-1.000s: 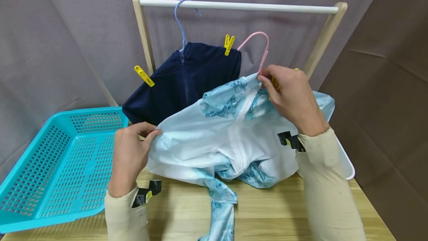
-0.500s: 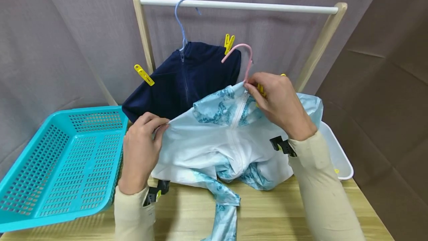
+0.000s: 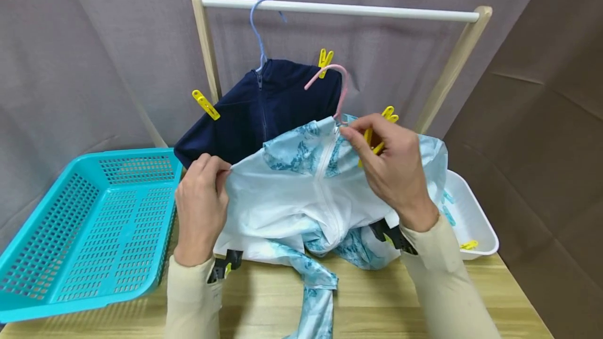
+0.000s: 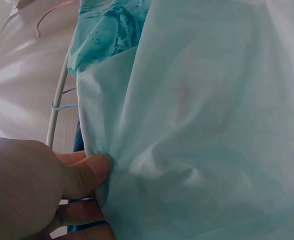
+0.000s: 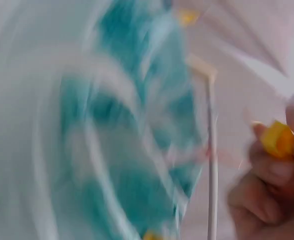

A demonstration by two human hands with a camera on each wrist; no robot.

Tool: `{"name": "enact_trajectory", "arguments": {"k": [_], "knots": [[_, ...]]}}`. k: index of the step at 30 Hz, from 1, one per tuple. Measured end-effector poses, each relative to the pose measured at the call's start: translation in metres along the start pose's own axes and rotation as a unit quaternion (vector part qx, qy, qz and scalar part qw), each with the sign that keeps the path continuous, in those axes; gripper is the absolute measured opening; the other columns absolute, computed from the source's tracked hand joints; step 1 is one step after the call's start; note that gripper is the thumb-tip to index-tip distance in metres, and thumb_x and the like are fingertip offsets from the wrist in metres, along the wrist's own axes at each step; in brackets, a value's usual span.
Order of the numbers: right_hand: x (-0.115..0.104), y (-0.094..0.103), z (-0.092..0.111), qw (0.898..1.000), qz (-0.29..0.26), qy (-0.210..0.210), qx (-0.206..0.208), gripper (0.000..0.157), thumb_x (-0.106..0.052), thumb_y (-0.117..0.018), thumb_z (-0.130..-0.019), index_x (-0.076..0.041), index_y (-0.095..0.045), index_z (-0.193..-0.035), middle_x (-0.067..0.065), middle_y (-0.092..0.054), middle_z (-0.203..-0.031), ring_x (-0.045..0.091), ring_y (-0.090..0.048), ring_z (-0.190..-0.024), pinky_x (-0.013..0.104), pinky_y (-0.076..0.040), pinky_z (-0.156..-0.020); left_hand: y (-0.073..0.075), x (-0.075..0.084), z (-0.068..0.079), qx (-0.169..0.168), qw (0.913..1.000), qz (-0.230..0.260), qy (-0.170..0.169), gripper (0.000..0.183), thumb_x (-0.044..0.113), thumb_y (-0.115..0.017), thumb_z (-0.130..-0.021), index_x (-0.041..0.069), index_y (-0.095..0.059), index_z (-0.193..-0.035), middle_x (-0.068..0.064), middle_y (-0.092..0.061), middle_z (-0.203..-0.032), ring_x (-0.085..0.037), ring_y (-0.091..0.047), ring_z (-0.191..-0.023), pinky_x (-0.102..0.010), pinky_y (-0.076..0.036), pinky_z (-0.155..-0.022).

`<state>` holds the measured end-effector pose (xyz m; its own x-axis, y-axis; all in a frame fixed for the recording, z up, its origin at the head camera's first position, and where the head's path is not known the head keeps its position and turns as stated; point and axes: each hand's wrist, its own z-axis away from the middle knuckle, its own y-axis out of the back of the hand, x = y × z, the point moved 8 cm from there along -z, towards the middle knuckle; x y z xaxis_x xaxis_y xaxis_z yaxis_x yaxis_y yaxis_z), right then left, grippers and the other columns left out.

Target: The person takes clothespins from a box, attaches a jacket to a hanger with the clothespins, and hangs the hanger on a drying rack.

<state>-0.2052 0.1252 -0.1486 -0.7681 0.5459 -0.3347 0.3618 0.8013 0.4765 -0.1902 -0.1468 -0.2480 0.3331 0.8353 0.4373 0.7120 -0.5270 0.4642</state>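
Note:
A pale blue and white zip jacket (image 3: pixel 282 192) with teal-patterned collar hangs bunched over the table. A pink hanger (image 3: pixel 342 88) pokes its hook out at the collar. My left hand (image 3: pixel 201 203) pinches the jacket's shoulder edge; in the left wrist view the thumb (image 4: pixel 98 165) presses on the cloth. My right hand (image 3: pixel 393 161) is at the collar beside the zip top, thumb and index close together. A yellow clothespin (image 5: pixel 278 140) sits between its fingers in the blurred right wrist view, where the hand shows apart from the cloth.
Behind stands a rack with a white bar (image 3: pixel 339 9). A navy zip jacket (image 3: pixel 292 93) hangs there from a blue hanger (image 3: pixel 257 30), with yellow clothespins at its shoulders. A turquoise basket (image 3: pixel 118 153) stands left; a white tray (image 3: pixel 480 216) with several clothespins lies right.
Both hands first shifted, the left one rightward, the right one left and down, carrying jacket and pink hanger. The right hand has since dropped a little lower at the collar.

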Motion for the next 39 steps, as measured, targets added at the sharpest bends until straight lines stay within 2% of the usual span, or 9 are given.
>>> {"name": "enact_trajectory", "arguments": {"k": [2,5,8,10,15,20,26,32,39], "knots": [[-0.005,-0.019,0.004,0.996,-0.027,-0.024,-0.077,0.009,-0.012,-0.069,-0.097,-0.004,-0.066,-0.099,0.003,-0.064,-0.079,0.009,-0.047,-0.061,0.019,-0.038,-0.055,-0.001,-0.002,0.0,-0.004,1.0,-0.003,0.005,0.008,-0.004,-0.068,-0.093,0.002,-0.069,-0.088,-0.012,-0.065,-0.085,-0.033,-0.065,-0.082,-0.046,-0.052,-0.065],[-0.008,-0.046,0.011,0.975,-0.064,-0.088,-0.195,0.011,-0.012,-0.061,-0.1,-0.006,-0.058,-0.108,0.004,-0.06,-0.085,0.013,-0.049,-0.064,0.022,-0.041,-0.056,-0.003,-0.003,0.0,-0.009,0.9999,-0.004,0.011,0.008,-0.004,-0.068,-0.093,0.002,-0.069,-0.088,-0.012,-0.064,-0.086,-0.033,-0.065,-0.082,-0.046,-0.052,-0.067],[-0.013,-0.06,0.016,0.955,-0.078,-0.11,-0.264,0.018,-0.009,-0.052,-0.101,-0.005,-0.052,-0.119,0.006,-0.056,-0.092,0.016,-0.05,-0.068,0.025,-0.045,-0.061,-0.004,-0.003,0.001,-0.017,0.9997,-0.003,0.014,0.008,-0.004,-0.068,-0.093,0.002,-0.069,-0.089,-0.012,-0.064,-0.086,-0.033,-0.064,-0.083,-0.046,-0.052,-0.068],[-0.02,-0.064,0.014,0.951,-0.076,-0.086,-0.286,0.024,-0.01,-0.051,-0.104,-0.003,-0.05,-0.127,0.008,-0.057,-0.103,0.016,-0.053,-0.075,0.026,-0.048,-0.069,-0.005,-0.003,0.001,-0.02,0.9997,-0.004,0.015,0.008,-0.004,-0.068,-0.093,0.002,-0.069,-0.089,-0.012,-0.064,-0.086,-0.033,-0.064,-0.083,-0.045,-0.053,-0.069],[-0.038,-0.067,-0.007,0.974,-0.034,0.014,-0.223,0.038,-0.015,-0.074,-0.093,-0.001,-0.062,-0.126,0.004,-0.066,-0.101,0.011,-0.057,-0.077,0.026,-0.048,-0.069,-0.004,-0.002,0.0,-0.022,0.9996,-0.009,0.016,0.008,-0.004,-0.068,-0.093,0.002,-0.069,-0.089,-0.012,-0.064,-0.087,-0.033,-0.064,-0.083,-0.045,-0.053,-0.069],[-0.054,-0.077,-0.026,0.986,-0.033,0.094,-0.133,0.019,-0.01,-0.083,-0.082,-0.004,-0.076,-0.099,0.005,-0.071,-0.089,0.011,-0.058,-0.072,0.023,-0.046,-0.064,-0.005,-0.001,0.0,-0.027,0.9994,-0.012,0.017,0.008,-0.004,-0.069,-0.093,0.003,-0.069,-0.088,-0.012,-0.063,-0.086,-0.032,-0.064,-0.083,-0.045,-0.054,-0.069],[-0.064,-0.105,-0.035,0.971,0.004,0.133,-0.198,0.009,-0.003,-0.079,-0.085,-0.006,-0.075,-0.093,0.003,-0.071,-0.09,0.012,-0.068,-0.083,0.021,-0.056,-0.077,-0.006,0.001,0.001,-0.028,0.9995,-0.012,0.008,0.01,-0.004,-0.068,-0.093,0.004,-0.068,-0.088,-0.011,-0.063,-0.085,-0.031,-0.064,-0.081,-0.044,-0.054,-0.068],[-0.064,-0.116,-0.04,0.952,0.075,0.115,-0.274,0.013,0.0,-0.079,-0.086,-0.009,-0.077,-0.095,0.0,-0.071,-0.09,0.011,-0.068,-0.084,0.021,-0.057,-0.078,-0.008,0.006,0.001,-0.034,0.9994,0.001,0.001,0.01,-0.005,-0.068,-0.093,0.004,-0.068,-0.088,-0.011,-0.064,-0.085,-0.03,-0.065,-0.082,-0.043,-0.055,-0.07],[-0.061,-0.099,-0.052,0.962,0.001,0.074,-0.264,0.009,-0.003,-0.079,-0.086,-0.009,-0.077,-0.093,0.001,-0.074,-0.092,0.011,-0.068,-0.083,0.02,-0.057,-0.077,-0.003,0.014,-0.001,-0.033,0.9994,0.002,0.0,0.011,-0.006,-0.067,-0.093,0.004,-0.068,-0.088,-0.01,-0.064,-0.086,-0.03,-0.066,-0.082,-0.043,-0.056,-0.07]]}}
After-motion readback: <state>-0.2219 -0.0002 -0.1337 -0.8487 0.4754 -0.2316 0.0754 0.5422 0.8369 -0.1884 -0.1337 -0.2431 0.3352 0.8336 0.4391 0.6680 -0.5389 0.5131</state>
